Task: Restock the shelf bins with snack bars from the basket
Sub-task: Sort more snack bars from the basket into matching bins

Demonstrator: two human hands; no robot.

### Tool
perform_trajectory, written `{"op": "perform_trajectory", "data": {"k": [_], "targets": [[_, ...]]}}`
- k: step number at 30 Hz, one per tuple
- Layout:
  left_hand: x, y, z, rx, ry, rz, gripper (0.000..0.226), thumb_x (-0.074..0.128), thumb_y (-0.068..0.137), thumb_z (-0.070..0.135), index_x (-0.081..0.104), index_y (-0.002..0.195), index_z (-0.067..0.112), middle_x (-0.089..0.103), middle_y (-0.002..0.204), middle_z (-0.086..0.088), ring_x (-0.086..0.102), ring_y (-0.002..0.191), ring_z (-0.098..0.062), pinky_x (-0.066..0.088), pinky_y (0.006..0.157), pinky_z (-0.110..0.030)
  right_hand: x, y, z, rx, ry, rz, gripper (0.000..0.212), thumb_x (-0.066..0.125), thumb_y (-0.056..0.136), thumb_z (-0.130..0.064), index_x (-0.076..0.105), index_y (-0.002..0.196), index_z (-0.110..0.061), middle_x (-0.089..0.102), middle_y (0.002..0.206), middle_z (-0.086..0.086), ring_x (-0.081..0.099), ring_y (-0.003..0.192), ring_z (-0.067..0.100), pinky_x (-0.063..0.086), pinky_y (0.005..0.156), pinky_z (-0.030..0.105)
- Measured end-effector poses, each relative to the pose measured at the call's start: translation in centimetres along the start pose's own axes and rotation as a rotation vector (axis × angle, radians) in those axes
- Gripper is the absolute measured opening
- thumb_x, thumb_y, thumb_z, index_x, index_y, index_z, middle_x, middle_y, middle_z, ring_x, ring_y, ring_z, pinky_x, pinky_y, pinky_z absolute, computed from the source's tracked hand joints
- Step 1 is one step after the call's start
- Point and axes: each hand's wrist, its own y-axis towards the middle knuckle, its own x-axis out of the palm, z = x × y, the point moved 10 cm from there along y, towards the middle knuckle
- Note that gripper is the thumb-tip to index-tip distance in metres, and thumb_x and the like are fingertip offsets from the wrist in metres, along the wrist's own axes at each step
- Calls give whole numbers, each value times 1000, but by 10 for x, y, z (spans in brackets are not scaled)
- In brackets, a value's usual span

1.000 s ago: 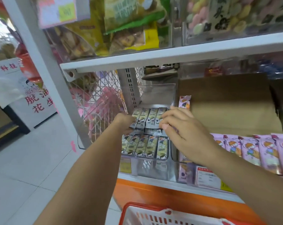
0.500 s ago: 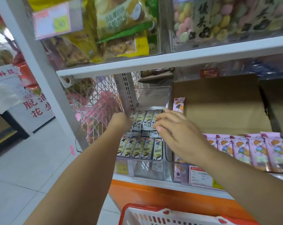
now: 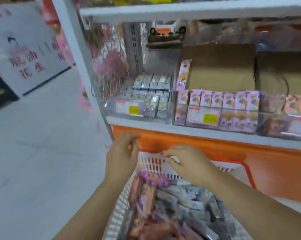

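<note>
Pale grey floor (image 3: 34,153); white sign (image 3: 25,54) w/ red characters far left; white shelving (image 3: 198,131), orange base panel (image 3: 250,161) below

Basket (image 3: 155,164): slotted white plastic wall is looking smooth and matt.
Snack bars (image 3: 184,200): wrappers are glinting like glossy film.
Shelf bin (image 3: 139,116): clear plastic front is catching reflections.
Shelf (image 3: 189,131): white painted edge is appearing matt.
Cardboard box (image 3: 220,71): brown board is showing a dull, matt face.
Mesh panel (image 3: 110,70): thin wire is looking metallic.
</note>
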Motion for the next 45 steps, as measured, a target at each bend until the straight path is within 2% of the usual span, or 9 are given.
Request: {"op": "perform_trajectory", "data": {"k": [8,13,21,24,27,32,37,42,45], "targets": [[31,-118,-101,-102,339,-267,28,52,68,8,72,86,15,64,96,-5,55,93,-27,56,73,-40,115,-44,70,282,-248,-637,31,42,99,-29,54,126,-21,60,122,3,57,105,23,49,91,38],[41,-125,-127,-290,194,-283,24,57,82,-3,70,96,12,58,114,0,60,101,-21,51,76,-32,147,-44,87,366,-196,-624,29,43,100,-23,55,126,-18,59,123,7,57,94,24,47,73,30],[41,-126,-131,-308,125,-285,25,54,82,-9,69,91,9,57,115,0,60,102,-16,44,82,-23,241,-46,64,390,71,-679,32,50,97,-27,55,127,-17,56,130,5,56,112,23,45,92,32],[41,-126,-131,-307,132,-290,24,54,83,-6,68,91,11,55,116,2,59,104,-15,44,80,-22,248,-19,24,298,222,-516,24,54,95,-25,60,118,-20,63,116,3,60,104,22,45,81,27],[41,-126,-133,-314,130,-287,26,52,81,-8,67,90,11,54,116,3,58,105,-14,44,77,-23,292,-7,-5,335,354,-615,11,58,90,-30,54,83,-23,59,86,3,59,86,26,43,65,32],[43,-127,-133,-305,157,-300,28,49,81,-9,66,90,11,54,118,2,58,107,-20,51,73,-33,355,-24,-7,626,518,-755,53,60,88,-45,44,127,-14,59,112,8,57,88,19,48,72,32],[42,-125,-132,-306,150,-287,28,48,82,-10,67,88,9,55,117,1,58,106,-20,52,73,-35,348,-29,0,805,745,-643,40,72,80,-38,61,111,-16,66,106,4,61,92,18,51,79,32],[41,-127,-134,-307,124,-268,28,48,84,-10,66,88,10,55,117,4,57,109,-15,49,79,-29,286,-31,-9,729,1053,-806,53,70,84,-7,48,132,-16,41,142,-3,51,119,16,49,96,28],[38,-125,-132,-296,104,-256,31,48,83,-13,68,88,10,58,115,1,59,106,-17,47,81,-26,224,-11,-13,589,1001,-805,52,65,84,3,49,131,-13,35,137,-7,50,124,20,47,99,31]]}}
